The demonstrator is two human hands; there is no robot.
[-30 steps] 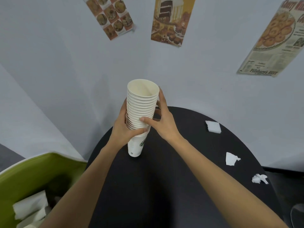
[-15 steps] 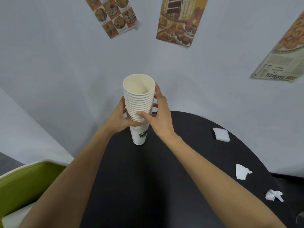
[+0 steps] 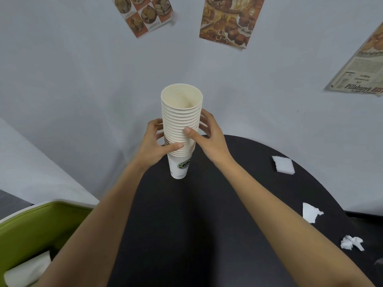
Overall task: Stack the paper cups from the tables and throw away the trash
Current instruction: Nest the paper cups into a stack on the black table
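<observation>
Right hand (image 3: 213,141) slid up the cup stack (image 3: 180,112) — fingers partly hidden behind.

The cup stack (image 3: 180,129) is hiding several fingertips. The green bin (image 3: 47,222) is running off the left edge.

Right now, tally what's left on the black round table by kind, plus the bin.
Stack of cream paper cups, gripped by left hand and right hand: 1
White paper trash pieces on the black round table: 3
Green plastic bin: 1
Total: 5
</observation>
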